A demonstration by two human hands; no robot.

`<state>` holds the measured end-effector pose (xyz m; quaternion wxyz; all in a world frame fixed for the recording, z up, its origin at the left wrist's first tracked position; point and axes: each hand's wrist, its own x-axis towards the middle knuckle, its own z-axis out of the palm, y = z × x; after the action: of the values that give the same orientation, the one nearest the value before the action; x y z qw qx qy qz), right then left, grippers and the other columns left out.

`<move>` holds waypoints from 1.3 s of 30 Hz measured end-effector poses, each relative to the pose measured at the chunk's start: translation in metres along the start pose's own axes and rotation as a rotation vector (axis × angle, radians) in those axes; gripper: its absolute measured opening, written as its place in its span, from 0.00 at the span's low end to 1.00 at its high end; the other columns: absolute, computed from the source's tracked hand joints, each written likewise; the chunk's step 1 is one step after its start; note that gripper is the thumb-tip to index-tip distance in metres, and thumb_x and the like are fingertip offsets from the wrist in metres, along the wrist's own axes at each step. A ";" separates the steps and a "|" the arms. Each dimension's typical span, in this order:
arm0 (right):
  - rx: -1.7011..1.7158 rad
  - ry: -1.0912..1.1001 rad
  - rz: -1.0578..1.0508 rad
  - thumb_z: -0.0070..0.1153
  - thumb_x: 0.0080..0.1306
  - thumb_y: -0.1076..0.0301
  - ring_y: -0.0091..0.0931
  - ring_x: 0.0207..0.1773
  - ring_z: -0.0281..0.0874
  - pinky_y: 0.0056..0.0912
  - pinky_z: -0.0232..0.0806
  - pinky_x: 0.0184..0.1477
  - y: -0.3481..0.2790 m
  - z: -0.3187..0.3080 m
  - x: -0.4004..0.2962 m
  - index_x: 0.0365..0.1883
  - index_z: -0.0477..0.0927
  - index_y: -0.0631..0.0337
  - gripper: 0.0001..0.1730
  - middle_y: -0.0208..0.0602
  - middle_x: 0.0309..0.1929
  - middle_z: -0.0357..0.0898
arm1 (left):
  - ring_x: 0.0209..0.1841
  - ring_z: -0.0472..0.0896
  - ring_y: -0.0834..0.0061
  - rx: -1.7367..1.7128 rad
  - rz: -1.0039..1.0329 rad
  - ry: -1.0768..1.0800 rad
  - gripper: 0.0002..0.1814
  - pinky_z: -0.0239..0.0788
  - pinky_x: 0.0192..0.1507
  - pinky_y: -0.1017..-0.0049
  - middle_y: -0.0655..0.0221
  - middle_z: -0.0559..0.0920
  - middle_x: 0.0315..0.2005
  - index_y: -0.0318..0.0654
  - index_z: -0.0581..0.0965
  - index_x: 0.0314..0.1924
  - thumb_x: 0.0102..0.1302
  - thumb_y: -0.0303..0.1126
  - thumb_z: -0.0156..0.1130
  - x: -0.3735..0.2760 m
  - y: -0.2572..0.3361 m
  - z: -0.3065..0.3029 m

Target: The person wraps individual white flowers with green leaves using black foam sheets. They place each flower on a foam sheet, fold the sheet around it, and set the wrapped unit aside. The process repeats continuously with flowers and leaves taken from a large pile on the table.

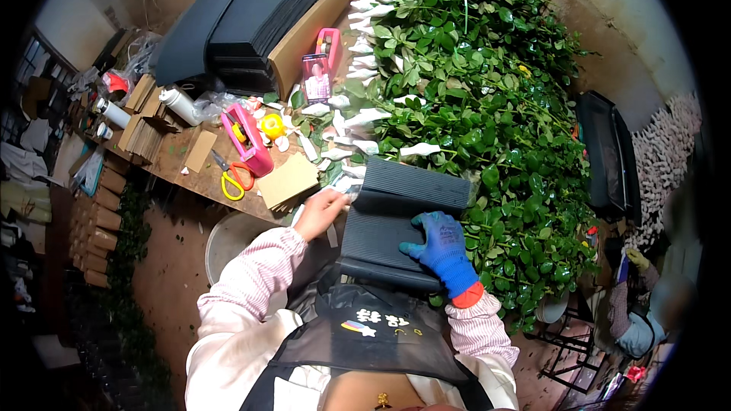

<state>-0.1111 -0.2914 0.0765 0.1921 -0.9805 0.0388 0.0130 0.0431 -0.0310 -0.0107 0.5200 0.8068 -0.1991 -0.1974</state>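
A folded sheet of black corrugated board [380, 237] lies in front of my body, its far flap raised. My right hand [437, 242], in a blue knitted glove, rests on the sheet with thumb and fingers apart. My bare left hand [322, 213] is at the sheet's left edge, its fingers bent together; whether they pinch anything cannot be told. Close beyond it is a stack of brown cardboard pieces [287, 181]. Leafy green flower stems [480, 114] are piled behind and to the right, with white-wrapped flower heads [365, 118] along their left side.
On the wooden table [188, 180] are scissors [231, 177], a pink tape dispenser [248, 140], a yellow tape roll [273, 125] and a phone [317, 78]. Large black sheets [245, 17] are stacked behind. A white bucket [228, 240] stands below the edge. A co-worker [642, 319] is at far right.
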 end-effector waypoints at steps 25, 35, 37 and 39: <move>0.120 -0.131 -0.255 0.74 0.55 0.52 0.43 0.45 0.80 0.49 0.71 0.47 -0.015 -0.014 0.007 0.43 0.83 0.55 0.23 0.40 0.40 0.82 | 0.75 0.68 0.62 0.677 0.758 -0.305 0.44 0.53 0.77 0.58 0.59 0.65 0.77 0.36 0.63 0.78 0.72 0.59 0.58 -0.011 0.048 0.040; 0.007 -0.406 -0.485 0.71 0.59 0.51 0.41 0.40 0.82 0.47 0.72 0.43 -0.044 -0.010 0.048 0.35 0.83 0.52 0.16 0.39 0.34 0.83 | 0.77 0.65 0.62 0.797 0.751 -0.278 0.46 0.53 0.77 0.55 0.60 0.63 0.78 0.38 0.59 0.79 0.67 0.51 0.61 -0.008 0.022 0.055; 0.095 -0.148 -0.646 0.65 0.67 0.53 0.41 0.43 0.83 0.44 0.74 0.46 -0.094 -0.015 0.071 0.41 0.85 0.53 0.14 0.40 0.41 0.85 | 0.78 0.64 0.64 0.976 0.771 -0.195 0.41 0.52 0.78 0.53 0.62 0.64 0.78 0.41 0.61 0.79 0.71 0.50 0.56 0.000 -0.015 0.086; 0.255 0.062 -0.799 0.63 0.69 0.56 0.40 0.55 0.82 0.43 0.72 0.56 -0.131 0.040 0.102 0.59 0.81 0.55 0.23 0.41 0.56 0.83 | 0.78 0.63 0.66 0.883 0.714 -0.138 0.35 0.51 0.77 0.50 0.64 0.65 0.77 0.44 0.63 0.77 0.75 0.49 0.52 -0.005 -0.015 0.093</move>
<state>0.0006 -0.1621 0.0846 0.3006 -0.8867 -0.3376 -0.0968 -0.0080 -0.0937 -0.0592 0.1538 0.8156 -0.5564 0.0405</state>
